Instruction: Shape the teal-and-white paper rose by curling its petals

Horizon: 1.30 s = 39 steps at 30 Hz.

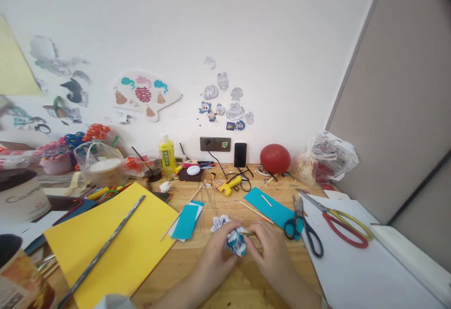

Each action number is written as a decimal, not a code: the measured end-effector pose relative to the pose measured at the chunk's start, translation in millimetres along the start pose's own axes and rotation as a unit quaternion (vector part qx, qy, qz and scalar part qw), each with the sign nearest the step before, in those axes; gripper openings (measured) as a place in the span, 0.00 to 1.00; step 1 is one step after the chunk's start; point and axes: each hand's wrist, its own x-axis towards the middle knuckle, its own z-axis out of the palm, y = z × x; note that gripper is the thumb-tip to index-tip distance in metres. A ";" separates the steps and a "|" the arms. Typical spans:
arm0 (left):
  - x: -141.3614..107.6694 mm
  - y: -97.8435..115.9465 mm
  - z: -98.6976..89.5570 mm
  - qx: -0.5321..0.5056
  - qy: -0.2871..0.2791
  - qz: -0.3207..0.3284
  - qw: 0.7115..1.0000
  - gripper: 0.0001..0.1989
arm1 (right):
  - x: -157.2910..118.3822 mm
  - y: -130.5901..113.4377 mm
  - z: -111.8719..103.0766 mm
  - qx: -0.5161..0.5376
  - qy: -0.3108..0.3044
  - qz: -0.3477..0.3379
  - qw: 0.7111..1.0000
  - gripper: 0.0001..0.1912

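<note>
Over the front of the desk, my left hand (219, 249) is closed around a ruffled white and teal paper flower (237, 244). White ruffled petals stick out past the fingers on its far left side. My right hand (270, 248) is pinched at the flower's right edge around a short, thin brownish stick (249, 234) that touches the petals. Teal paper rectangles (185, 221) with white sheets under them lie to the left. Beyond the right hand is a teal strip (265, 203) with a small pale stick on it. Black-handled scissors (303, 227) rest across its near end.
A yellow sheet (141, 224) with a long dark strip (105, 248) covers the left. Red-and-yellow scissors (347, 227) lie on white paper (338, 266) at right. Behind are a yellow glue gun (230, 185), a phone (240, 155), a red balloon (275, 158) and a bottle (167, 154).
</note>
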 end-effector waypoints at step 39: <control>-2.6 4.3 1.8 -0.009 0.005 0.007 1.000 0.27 | -1.3 1.5 0.7 0.002 0.007 0.030 1.000 0.13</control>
